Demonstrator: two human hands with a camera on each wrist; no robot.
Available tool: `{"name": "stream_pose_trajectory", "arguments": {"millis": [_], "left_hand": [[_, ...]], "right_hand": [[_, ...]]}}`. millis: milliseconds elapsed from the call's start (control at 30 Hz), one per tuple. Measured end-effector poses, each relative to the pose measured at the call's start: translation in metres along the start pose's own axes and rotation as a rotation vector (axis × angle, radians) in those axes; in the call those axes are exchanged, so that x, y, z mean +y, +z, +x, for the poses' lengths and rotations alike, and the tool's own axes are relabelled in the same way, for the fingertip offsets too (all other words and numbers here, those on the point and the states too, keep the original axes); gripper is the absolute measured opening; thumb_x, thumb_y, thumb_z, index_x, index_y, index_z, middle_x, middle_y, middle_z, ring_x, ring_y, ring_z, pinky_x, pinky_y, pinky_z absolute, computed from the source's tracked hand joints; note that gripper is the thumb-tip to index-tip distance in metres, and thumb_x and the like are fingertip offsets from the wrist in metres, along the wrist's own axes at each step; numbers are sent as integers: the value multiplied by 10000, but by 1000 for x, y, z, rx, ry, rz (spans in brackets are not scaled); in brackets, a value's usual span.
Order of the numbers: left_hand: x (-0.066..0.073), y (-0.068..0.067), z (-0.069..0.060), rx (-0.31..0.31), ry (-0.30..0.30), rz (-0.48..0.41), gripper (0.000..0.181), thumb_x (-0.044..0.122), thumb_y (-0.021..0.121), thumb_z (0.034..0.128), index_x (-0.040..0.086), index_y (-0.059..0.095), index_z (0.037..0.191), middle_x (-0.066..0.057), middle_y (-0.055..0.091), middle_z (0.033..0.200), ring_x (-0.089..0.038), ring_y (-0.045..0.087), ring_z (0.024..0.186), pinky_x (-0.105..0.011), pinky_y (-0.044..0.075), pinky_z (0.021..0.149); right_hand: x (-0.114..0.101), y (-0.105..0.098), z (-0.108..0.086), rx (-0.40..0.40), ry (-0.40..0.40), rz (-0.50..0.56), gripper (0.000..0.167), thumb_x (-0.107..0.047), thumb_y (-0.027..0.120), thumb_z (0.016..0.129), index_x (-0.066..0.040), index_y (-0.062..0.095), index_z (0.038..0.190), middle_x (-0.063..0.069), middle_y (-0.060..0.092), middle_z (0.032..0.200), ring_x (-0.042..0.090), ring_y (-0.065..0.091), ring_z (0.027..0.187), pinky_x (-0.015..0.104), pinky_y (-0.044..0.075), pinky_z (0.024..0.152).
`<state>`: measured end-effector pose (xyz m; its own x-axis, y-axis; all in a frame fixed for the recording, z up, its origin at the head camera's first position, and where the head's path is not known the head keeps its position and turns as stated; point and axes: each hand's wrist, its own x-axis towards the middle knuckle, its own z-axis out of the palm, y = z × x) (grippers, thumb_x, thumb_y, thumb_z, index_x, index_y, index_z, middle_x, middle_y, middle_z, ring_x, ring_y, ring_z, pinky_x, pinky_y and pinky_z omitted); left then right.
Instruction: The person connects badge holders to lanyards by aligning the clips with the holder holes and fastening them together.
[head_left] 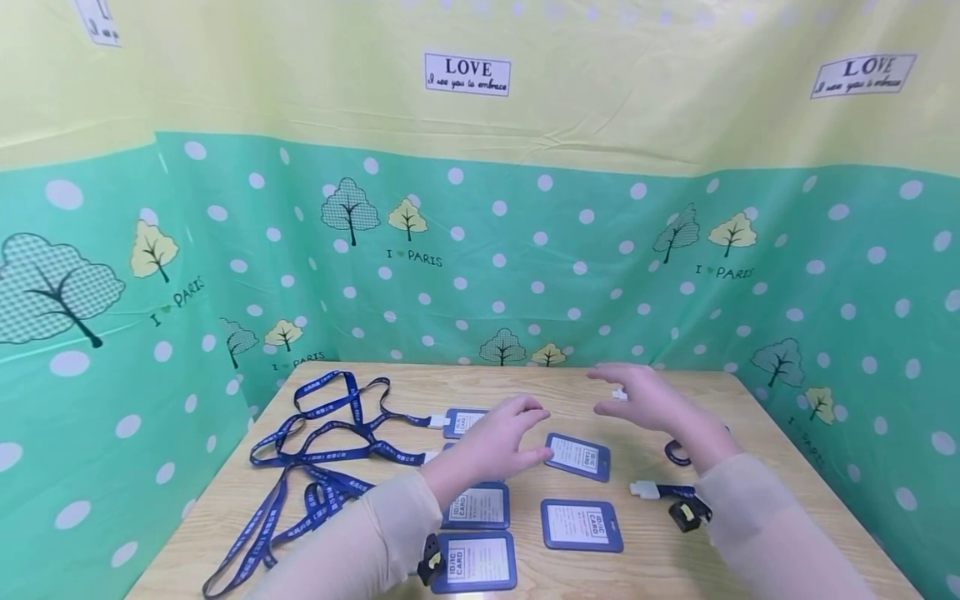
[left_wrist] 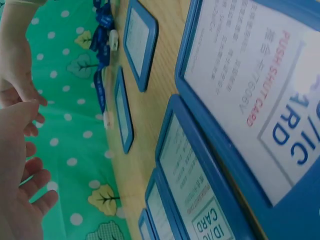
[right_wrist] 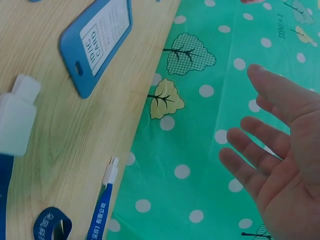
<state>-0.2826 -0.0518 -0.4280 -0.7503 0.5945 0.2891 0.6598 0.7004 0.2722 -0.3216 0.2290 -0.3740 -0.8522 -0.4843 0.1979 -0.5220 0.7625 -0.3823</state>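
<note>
My left hand [head_left: 504, 442] is held over the middle of the table, fingers slightly bent and apart, gripping nothing. To its right, my right hand [head_left: 639, 402] hovers above the far part of the table; its palm and spread fingers [right_wrist: 252, 142] show bare in the right wrist view. Below and between the hands lies a blue ID card holder [head_left: 577, 457], with no strap on it. A second strapless card holder [head_left: 582, 525] lies nearer. Beside them on the right is a blue lanyard [head_left: 675, 490] with a white clip [right_wrist: 17, 117], partly hidden by the right forearm.
Several more card holders [head_left: 474, 563] form a column left of centre, partly covered by the left arm. Tangled blue lanyards [head_left: 322, 457] spread over the table's left side, at least one clipped to a holder. A patterned green and yellow curtain [head_left: 517, 275] encloses the wooden table [head_left: 540, 575].
</note>
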Motion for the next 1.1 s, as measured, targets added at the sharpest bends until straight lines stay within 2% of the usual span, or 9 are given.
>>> {"name": "stream_pose_trajectory", "arguments": {"millis": [167,333,533,733,933,1100], "left_hand": [[8,4,-2,-45,-11,0,601,510,669,957,200,558,1460,14,503,1460,-169,474,1347,-363,442,1090],[15,9,-5,-83,-11,8,621,539,669,944,211,558,1460,30,516,1454,-171,480,1344,-378,451,1080],[23,14,-8,-135,29,24,628,543,673,938,213,559,1459,29,526,1446,-169,483,1337,-371,455,1073],[32,20,-11,-184,88,53,604,541,681,934,202,593,1425,42,540,1414,-145,492,1315,-328,450,1069],[39,23,-15,-247,100,70,582,546,682,933,239,597,1420,56,527,1429,-118,492,1316,-299,472,1042],[42,27,-17,-271,107,77,584,551,706,912,247,615,1403,70,540,1407,-95,517,1275,-280,477,1024]], "right_hand": [[2,-2,-8,-30,-7,-22,569,-306,778,914,-93,597,1410,178,502,1499,412,492,1344,597,410,1073],[4,-3,-17,-64,-6,-24,556,-321,777,915,-127,606,1407,117,581,1432,364,595,1230,564,505,982],[9,-3,-26,-88,-20,-27,529,-314,774,919,-109,621,1382,126,602,1398,355,617,1184,524,551,918],[13,-2,-35,-111,47,-49,474,-349,792,898,-143,676,1309,132,613,1379,308,642,1135,480,574,877],[17,3,-43,-136,125,-59,403,-337,817,876,-177,712,1230,53,681,1245,266,653,1082,436,588,819],[19,8,-50,-155,153,-71,391,-313,835,857,-182,721,1207,19,692,1189,252,648,1070,415,588,807]]}}
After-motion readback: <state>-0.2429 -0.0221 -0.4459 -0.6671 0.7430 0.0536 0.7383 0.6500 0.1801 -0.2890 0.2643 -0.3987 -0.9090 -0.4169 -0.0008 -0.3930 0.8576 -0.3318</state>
